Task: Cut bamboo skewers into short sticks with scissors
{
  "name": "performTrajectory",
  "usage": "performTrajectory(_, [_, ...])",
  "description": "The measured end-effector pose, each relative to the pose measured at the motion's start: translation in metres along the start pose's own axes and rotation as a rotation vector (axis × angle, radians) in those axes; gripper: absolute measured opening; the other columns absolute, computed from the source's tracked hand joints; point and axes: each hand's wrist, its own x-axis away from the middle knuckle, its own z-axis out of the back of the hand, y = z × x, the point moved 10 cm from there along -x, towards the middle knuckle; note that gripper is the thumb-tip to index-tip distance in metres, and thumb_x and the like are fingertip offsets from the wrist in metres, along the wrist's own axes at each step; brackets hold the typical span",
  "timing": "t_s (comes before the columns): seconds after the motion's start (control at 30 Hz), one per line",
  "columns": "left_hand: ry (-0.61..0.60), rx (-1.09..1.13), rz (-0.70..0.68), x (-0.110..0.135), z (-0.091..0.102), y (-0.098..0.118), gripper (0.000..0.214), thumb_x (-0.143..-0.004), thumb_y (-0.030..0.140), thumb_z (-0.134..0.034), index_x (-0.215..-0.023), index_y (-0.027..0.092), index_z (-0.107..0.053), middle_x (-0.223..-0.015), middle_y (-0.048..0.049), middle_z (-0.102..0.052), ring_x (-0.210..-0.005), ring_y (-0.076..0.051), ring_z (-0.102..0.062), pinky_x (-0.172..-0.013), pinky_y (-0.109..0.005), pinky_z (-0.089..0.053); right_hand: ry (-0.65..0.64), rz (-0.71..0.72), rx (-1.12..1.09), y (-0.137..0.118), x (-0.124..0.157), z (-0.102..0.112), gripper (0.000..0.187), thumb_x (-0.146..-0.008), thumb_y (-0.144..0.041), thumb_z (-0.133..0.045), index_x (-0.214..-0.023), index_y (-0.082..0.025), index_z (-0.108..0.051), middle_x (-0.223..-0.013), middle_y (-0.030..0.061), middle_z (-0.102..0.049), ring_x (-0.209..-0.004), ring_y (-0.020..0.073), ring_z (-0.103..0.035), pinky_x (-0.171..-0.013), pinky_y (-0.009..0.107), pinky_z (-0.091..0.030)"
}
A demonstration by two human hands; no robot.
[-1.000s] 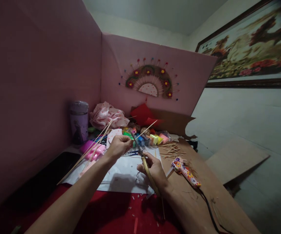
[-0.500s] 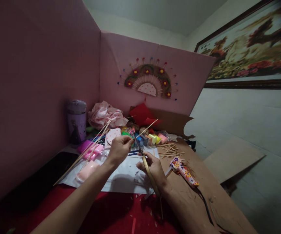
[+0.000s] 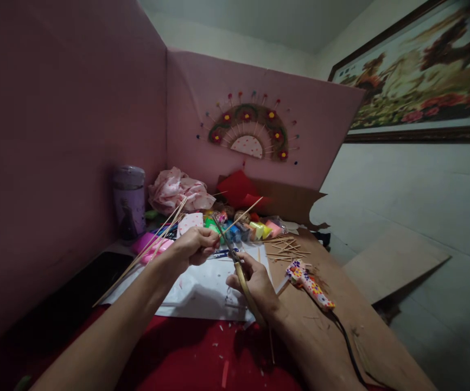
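My left hand (image 3: 195,246) is closed around a bundle of long thin bamboo sticks (image 3: 153,247) that fan out to the lower left and stick up to the right. My right hand (image 3: 255,285) grips a pair of scissors with yellow handles (image 3: 241,274). The scissor blades point up and away, and they meet one stick just right of my left fingers. Both hands hover over a white sheet of paper (image 3: 202,293) lying on red cloth (image 3: 186,353).
A spotted glue gun (image 3: 310,285) with a black cord lies on brown cardboard (image 3: 341,326) to the right, past cut stick pieces (image 3: 286,248). Coloured clay blocks (image 3: 255,231), a pink crumpled bag (image 3: 178,190) and a purple cup (image 3: 129,201) stand behind. A pink board carries a fan decoration (image 3: 251,133).
My left hand has dropped slightly and turned, bringing the stick bundle lower. The scissor blades have shifted a little left against the stick.
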Motion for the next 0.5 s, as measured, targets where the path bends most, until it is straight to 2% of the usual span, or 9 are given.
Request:
performTrajectory(0.1, [-0.128,0.107,0.091,0.004,-0.008,-0.008,0.014,-0.062,0.02,-0.059,-0.057,0.015,-0.046,-0.037,0.0081,-0.034,-0.029,0.0,-0.015,-0.031,-0.014,-0.01,-0.008,0.009,0.03,-0.001,0.001,0.0,0.05,-0.06,-0.043,-0.075,-0.099,-0.016,-0.057,-0.06,-0.0071,-0.036,-0.055,0.0084,-0.031,-0.049,0.021,-0.027])
performTrajectory(0.27, [-0.13,0.124,0.054,0.003,-0.007,-0.007,0.021,-0.063,0.021,-0.061,-0.054,0.016,-0.042,-0.037,0.0081,-0.033,-0.028,0.0,-0.015,-0.03,-0.014,-0.008,0.025,0.014,0.086,0.001,0.001,0.003,0.044,-0.06,-0.04,-0.075,-0.094,-0.016,-0.059,-0.058,-0.0076,-0.032,-0.054,0.008,-0.028,-0.048,0.021,-0.025])
performTrajectory(0.4, [-0.045,0.069,-0.041,-0.003,-0.004,0.0,0.027,-0.059,0.028,-0.065,-0.052,0.016,-0.042,-0.036,0.0076,-0.034,-0.027,0.0,-0.018,-0.03,-0.015,-0.007,0.052,0.009,0.086,0.002,-0.001,0.004,0.044,-0.061,-0.041,-0.074,-0.094,-0.016,-0.059,-0.059,-0.0071,-0.033,-0.055,0.0083,-0.029,-0.049,0.021,-0.025])
performTrajectory(0.5, [0.164,-0.018,-0.198,-0.005,0.012,0.014,0.03,-0.061,0.034,-0.065,-0.052,0.016,-0.043,-0.036,0.0078,-0.035,-0.029,-0.001,-0.02,-0.032,-0.016,-0.009,0.074,0.015,0.099,0.002,-0.003,0.006,0.045,-0.062,-0.042,-0.072,-0.096,-0.017,-0.059,-0.061,-0.0061,-0.038,-0.057,0.0091,-0.033,-0.051,0.021,-0.029])
